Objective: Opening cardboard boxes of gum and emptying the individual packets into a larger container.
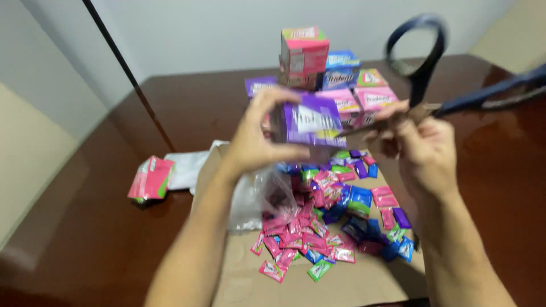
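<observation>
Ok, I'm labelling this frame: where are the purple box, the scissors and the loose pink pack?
Purple cardboard box (311,120), head view: front face, held by the left hand.
Dark-handled scissors (424,74), head view: handle loop.
Pink flat pack (151,178), head view: middle, lying on the table.

bare forearms, sleeveless, ringless hands (259,133)

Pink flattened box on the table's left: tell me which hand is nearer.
Left. The left hand holds a purple box above and right of the pink box; the right hand, with scissors, is farther right.
</observation>
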